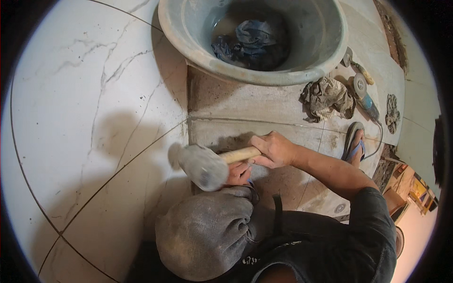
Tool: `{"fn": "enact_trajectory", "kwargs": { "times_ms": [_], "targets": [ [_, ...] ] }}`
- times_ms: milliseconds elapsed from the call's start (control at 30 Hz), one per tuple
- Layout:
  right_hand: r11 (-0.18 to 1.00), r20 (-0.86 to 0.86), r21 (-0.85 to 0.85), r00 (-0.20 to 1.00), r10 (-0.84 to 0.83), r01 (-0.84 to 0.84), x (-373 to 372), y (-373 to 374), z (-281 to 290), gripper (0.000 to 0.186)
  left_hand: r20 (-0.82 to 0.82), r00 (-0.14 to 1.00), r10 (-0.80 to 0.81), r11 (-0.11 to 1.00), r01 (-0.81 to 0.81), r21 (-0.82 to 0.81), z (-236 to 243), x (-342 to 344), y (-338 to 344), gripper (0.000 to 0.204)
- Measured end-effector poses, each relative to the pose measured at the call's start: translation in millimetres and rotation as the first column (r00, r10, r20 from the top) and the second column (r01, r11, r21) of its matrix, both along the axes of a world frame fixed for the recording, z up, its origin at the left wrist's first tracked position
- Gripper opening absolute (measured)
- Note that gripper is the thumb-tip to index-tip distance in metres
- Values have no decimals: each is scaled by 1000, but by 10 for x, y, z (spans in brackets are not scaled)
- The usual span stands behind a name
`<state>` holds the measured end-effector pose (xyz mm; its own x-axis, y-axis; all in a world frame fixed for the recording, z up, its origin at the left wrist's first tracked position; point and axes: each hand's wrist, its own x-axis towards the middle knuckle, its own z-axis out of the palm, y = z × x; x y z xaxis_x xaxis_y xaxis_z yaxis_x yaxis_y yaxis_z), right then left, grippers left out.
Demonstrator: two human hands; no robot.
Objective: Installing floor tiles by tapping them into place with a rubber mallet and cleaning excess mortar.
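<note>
My right hand [276, 150] is closed around the pale wooden handle of a mallet [207, 170]. Its thick whitish-grey head is smeared by motion and held close to the edge of the white, grey-veined tiles [118, 94]. Just behind the head and below the handle, a patch of skin with a bit of blue beside it shows. Whether that is my left hand or a sandalled foot I cannot make out, as the mallet covers much of it. A bent knee in dusty grey cloth [203, 233] fills the space in front of me.
A large grey basin [255, 78] with murky water and a dark cloth stands ahead. Right of it lie a crumpled rag [330, 99], an angle grinder [365, 96] with its cord, and a trowel-like tool [361, 70]. A sandalled foot [356, 144] rests at the right.
</note>
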<state>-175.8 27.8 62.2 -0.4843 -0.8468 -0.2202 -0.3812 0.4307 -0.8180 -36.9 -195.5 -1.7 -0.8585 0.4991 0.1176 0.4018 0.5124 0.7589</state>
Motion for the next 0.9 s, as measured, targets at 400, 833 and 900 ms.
{"fn": "enact_trajectory", "kwargs": {
  "times_ms": [400,833,900],
  "targets": [
    [985,-134,-170,991,-23,-1,-55,82,-222,44,-19,1000,16,999,-15,39,53,-151,47,18],
    [965,-42,262,999,31,-19,-197,2,-56,45,-67,997,-29,999,31,30,22,-195,-15,14],
    [972,-53,227,996,74,-61,-143,-11,9,46,-47,999,-8,1000,7,-31,85,-180,27,17]
  ]
}}
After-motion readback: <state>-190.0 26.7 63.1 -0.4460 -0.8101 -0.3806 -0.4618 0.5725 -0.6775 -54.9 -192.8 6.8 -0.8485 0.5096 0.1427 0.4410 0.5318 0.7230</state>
